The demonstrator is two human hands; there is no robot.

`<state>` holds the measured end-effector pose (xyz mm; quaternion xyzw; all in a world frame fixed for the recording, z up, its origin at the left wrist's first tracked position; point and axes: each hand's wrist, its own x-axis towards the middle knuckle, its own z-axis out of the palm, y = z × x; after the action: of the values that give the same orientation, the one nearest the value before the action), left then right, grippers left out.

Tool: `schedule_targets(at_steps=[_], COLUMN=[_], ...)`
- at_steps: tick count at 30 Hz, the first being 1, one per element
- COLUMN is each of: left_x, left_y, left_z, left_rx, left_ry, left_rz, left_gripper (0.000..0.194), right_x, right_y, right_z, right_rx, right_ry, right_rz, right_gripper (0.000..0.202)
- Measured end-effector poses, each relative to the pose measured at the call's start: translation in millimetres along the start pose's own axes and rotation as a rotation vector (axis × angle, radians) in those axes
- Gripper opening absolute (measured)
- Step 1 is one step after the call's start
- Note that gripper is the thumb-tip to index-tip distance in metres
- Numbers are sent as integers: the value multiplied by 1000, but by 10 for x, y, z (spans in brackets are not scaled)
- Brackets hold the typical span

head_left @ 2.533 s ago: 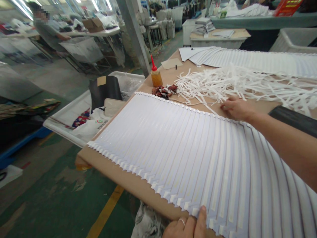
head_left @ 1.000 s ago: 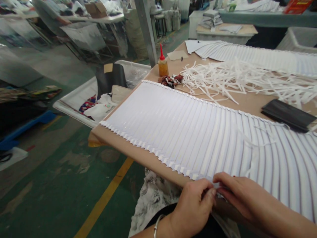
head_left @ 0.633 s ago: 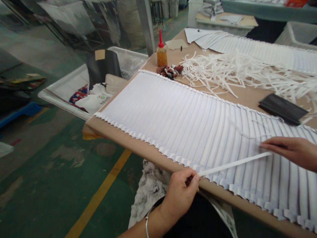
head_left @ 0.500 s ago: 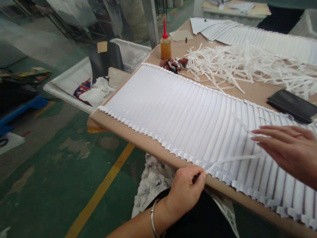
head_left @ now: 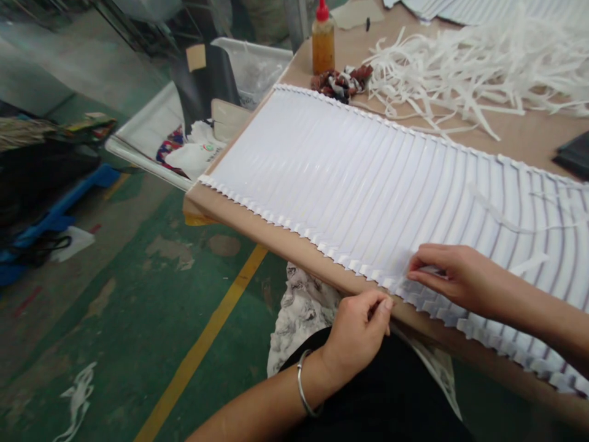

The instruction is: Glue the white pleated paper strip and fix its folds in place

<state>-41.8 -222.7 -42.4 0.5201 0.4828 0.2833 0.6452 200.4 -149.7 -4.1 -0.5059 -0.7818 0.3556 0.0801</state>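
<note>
A long row of overlapping white sheets [head_left: 331, 166] lies along the table, their folded tabs lining the front edge. My left hand [head_left: 361, 331], with a silver bangle at the wrist, is pinched closed at the table's front edge; what it holds is too small to make out. Just to its right, my right hand [head_left: 453, 279] is closed over the front part of the sheets, thumb and fingers together. A white strip [head_left: 529, 264] shows behind its fingers, and whether the hand grips it is unclear. Another thin strip [head_left: 497, 215] lies loose on the sheets.
Behind the sheets are a heap of white strips [head_left: 460, 73], a red-capped bottle [head_left: 323, 46], a dark patterned cloth [head_left: 340, 83] and a black object [head_left: 575, 153]. A white bin [head_left: 147, 162] stands left of the brown-covered table [head_left: 262, 227].
My right hand has come left and down toward my left hand, its fingers now closed instead of apart. The strip that ran from my left hand has shifted. The camera view has moved.
</note>
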Motion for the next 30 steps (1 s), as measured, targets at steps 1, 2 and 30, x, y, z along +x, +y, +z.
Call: schedule_targets(at_steps=[1, 2, 30], left_x=[-4, -12, 143], left_y=[5, 16, 82], left_z=[-19, -42, -133], left_rx=[32, 75, 1260], left_ry=[-1, 7, 111], left_rz=[2, 13, 609], left_gripper=[29, 30, 45], right_x=[55, 109, 515], right_y=[7, 9, 84], right_z=[-12, -30, -365], right_rx=[-60, -115, -336], right_ry=[-7, -20, -147], right_rz=[-3, -1, 41], right_gripper=[25, 24, 21])
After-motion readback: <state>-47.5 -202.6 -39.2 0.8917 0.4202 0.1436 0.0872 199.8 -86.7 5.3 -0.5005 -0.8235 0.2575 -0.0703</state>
